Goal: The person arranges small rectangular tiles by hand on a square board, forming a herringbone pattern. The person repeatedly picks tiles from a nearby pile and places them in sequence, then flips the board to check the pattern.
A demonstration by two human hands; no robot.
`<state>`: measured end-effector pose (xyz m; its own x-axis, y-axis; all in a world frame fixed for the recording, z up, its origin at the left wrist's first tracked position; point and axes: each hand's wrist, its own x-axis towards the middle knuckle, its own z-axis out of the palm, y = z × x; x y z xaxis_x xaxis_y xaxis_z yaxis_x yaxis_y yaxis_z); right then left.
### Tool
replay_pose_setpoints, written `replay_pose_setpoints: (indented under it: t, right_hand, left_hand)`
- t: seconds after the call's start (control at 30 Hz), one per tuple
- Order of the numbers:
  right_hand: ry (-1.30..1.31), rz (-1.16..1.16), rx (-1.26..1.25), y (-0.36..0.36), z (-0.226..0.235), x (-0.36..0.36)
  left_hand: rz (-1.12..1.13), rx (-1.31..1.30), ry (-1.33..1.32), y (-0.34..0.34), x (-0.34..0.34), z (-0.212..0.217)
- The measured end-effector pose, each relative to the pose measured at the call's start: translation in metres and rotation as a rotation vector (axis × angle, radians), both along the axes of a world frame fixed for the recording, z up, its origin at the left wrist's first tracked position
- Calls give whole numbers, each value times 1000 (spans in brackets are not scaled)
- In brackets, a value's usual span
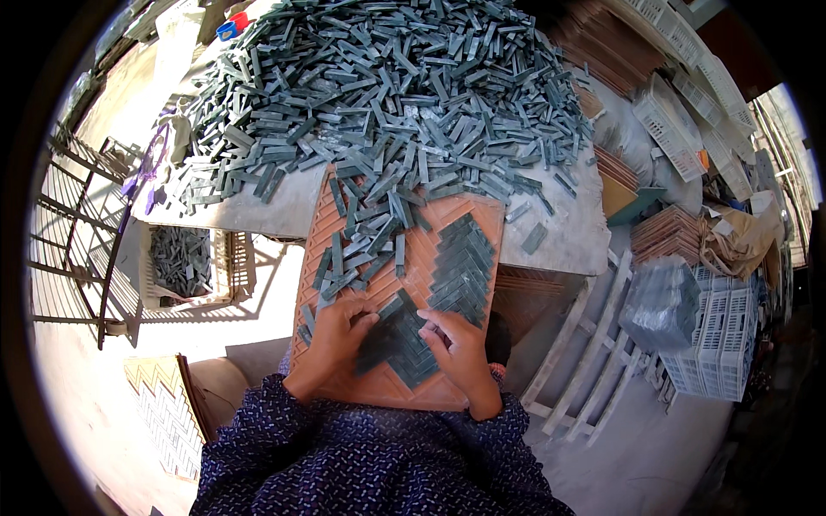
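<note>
An orange tray [361,391] with zigzag grooves rests against the table's front edge and over my lap. Dark green-grey stone strips [465,267] fill part of it in a herringbone pattern, on the right and in the lower middle. Loose strips [379,232] lie piled on the tray's upper left. Over the left part of the tray, my left hand [337,334] is closed with curled fingers, close to loose strips. My right hand [463,348] pinches thumb and fingertips together above the laid strips. What either hand holds, if anything, is too small or hidden to make out.
A large heap of stone strips [404,95] covers the table [564,228]. Below left stands a crate [225,267] of strips; a herringbone panel [163,413] leans lower left. At right are a white slatted frame [572,361], white crates [710,344] and stacked orange trays [667,232].
</note>
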<state>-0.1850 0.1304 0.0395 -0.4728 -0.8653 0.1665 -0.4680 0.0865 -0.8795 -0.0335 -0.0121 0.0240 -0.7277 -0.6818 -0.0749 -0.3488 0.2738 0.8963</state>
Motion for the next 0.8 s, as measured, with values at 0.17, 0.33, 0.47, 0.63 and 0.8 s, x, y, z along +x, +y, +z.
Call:
replay_pose_setpoints:
  t: [0.17, 0.33, 0.47, 0.63, 0.8]
  right_hand:
    - [-5, 13, -16, -2, 6, 4]
    - [15, 5, -29, 4, 2, 4]
    - [45, -10, -43, 10, -4, 4]
    - [12, -32, -18, 17, -2, 4]
    - [52, -13, -57, 14, -3, 4]
  left_hand:
    - [58, -382, -2, 7, 0, -6]
    - [4, -330, -10, 5, 4, -12]
    - [-8, -417, 20, 9, 1, 0]
    - [8, -360, -9, 17, 13, -8]
    - [37, -413, -17, 15, 7, -9]
